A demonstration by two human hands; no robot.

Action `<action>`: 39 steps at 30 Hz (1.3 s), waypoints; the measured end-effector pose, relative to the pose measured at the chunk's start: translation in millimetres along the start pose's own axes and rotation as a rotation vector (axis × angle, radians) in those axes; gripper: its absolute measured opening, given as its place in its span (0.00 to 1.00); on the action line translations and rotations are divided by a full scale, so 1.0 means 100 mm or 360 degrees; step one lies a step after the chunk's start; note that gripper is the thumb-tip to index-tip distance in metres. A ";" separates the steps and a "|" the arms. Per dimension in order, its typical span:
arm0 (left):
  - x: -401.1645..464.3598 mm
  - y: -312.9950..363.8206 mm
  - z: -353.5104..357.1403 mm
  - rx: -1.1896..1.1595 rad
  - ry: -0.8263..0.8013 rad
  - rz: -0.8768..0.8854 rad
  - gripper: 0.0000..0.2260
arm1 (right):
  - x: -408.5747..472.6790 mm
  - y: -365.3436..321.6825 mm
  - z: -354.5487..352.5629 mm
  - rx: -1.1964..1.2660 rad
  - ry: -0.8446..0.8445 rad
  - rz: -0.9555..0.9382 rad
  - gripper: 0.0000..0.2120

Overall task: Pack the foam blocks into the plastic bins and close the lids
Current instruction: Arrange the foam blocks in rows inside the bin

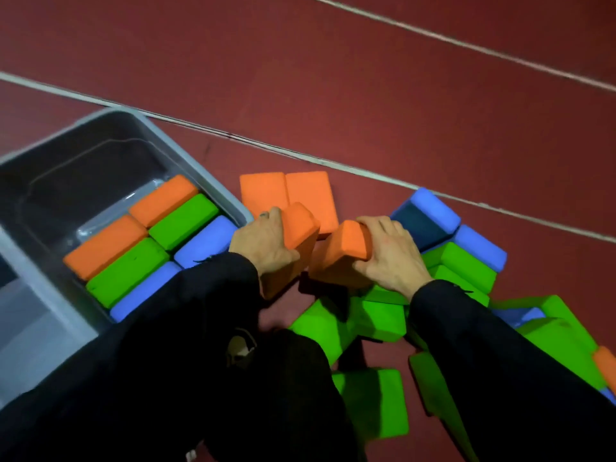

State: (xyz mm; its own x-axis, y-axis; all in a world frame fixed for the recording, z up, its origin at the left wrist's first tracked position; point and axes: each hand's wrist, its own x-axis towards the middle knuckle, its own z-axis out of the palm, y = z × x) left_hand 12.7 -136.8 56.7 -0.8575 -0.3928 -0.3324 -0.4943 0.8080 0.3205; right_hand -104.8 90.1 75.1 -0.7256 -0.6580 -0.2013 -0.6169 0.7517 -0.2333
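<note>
I count six blocks (140,241) packed in the grey bin (213,191), which is still mostly unfilled. My left hand (266,243) and right hand (386,251) each grip an orange block. Many blocks lie loose on the floor (366,95); I see no lid.

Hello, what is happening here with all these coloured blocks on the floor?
A person is packing foam blocks into a grey bin. The left hand grips one orange block and the right hand grips another orange block, both beside the bin. Six blocks already lie in the bin, in rows. Many green and blue blocks lie loose on the red floor.
</note>
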 end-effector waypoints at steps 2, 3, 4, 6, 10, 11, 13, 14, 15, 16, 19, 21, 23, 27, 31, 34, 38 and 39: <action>-0.30 -0.07 -0.26 -0.0053 0.0094 -0.0046 0.30 | -0.09 -0.16 -0.16 -0.0017 0.0022 -0.0051 0.40; -0.46 -0.13 -0.38 -0.0083 0.0161 -0.0062 0.30 | -0.14 -0.24 -0.24 -0.0008 0.0039 -0.0081 0.40; -0.63 -0.21 -0.50 -0.0116 0.0234 -0.0081 0.31 | -0.18 -0.35 -0.33 0.0005 0.0053 -0.0110 0.40; -1.01 -0.43 -0.74 -0.0189 0.0381 -0.0150 0.31 | -0.24 -0.57 -0.49 0.0033 0.0133 -0.0178 0.41; -1.65 -0.97 -1.19 -0.0418 0.0688 -0.0367 0.30 | -0.24 -1.13 -0.81 0.0069 0.0345 -0.0340 0.41; -1.76 -1.12 -1.29 -0.0411 0.0784 -0.0398 0.31 | -0.22 -1.28 -0.87 0.0116 0.0404 -0.0365 0.41; -1.90 -1.43 -1.49 -0.0333 0.0963 -0.0436 0.34 | -0.14 -1.57 -0.94 0.0229 0.0497 -0.0398 0.41; -1.93 -1.59 -1.56 -0.0295 0.1041 -0.0463 0.35 | -0.08 -1.71 -0.95 0.0284 0.0537 -0.0410 0.41; -1.92 -1.75 -1.62 -0.0265 0.1103 -0.0500 0.36 | 0.01 -1.85 -0.94 0.0339 0.0566 -0.0416 0.41; -1.89 -1.90 -1.65 -0.0228 0.1148 -0.0544 0.36 | 0.11 -1.98 -0.91 0.0386 0.0573 -0.0421 0.41; -1.68 -2.31 -1.67 -0.0079 0.1188 -0.0672 0.40 | 0.55 -2.35 -0.75 0.0479 0.0504 -0.0496 0.42; -1.47 -2.56 -1.65 -0.0036 0.1155 -0.0724 0.44 | 0.88 -2.59 -0.63 0.0507 0.0457 -0.0547 0.43; -1.26 -2.77 -1.62 -0.0029 0.1133 -0.0731 0.45 | 1.20 -2.82 -0.50 0.0524 0.0406 -0.0567 0.43; -0.78 -3.14 -1.45 0.0002 0.1044 -0.0615 0.39 | 1.81 -3.19 -0.19 0.0489 0.0326 -0.0620 0.43; -0.47 -3.29 -1.21 0.0135 0.0812 -0.0569 0.39 | 2.12 -3.40 -0.01 0.0295 0.0330 -0.0792 0.42; -0.33 -3.35 -1.02 0.0144 0.0701 -0.0521 0.39 | 2.29 -3.64 0.03 0.0054 0.0411 -0.1077 0.37; -0.34 -3.50 -0.87 0.0205 0.0629 -0.0544 0.39 | 2.48 -3.94 0.12 -0.0141 0.0435 -0.1325 0.33; -0.36 -3.56 -0.85 0.0238 0.0606 -0.0540 0.39 | 2.52 -3.98 0.16 -0.0127 0.0396 -0.1338 0.33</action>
State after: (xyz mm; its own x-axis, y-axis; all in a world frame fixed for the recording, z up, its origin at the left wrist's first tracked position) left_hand 207.7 -447.7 29.8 -0.6579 -0.7520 -0.0406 -0.7509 0.6509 0.1116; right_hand -37.5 -375.4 101.8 -0.0613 -0.9729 0.2228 -0.9894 0.0298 -0.1420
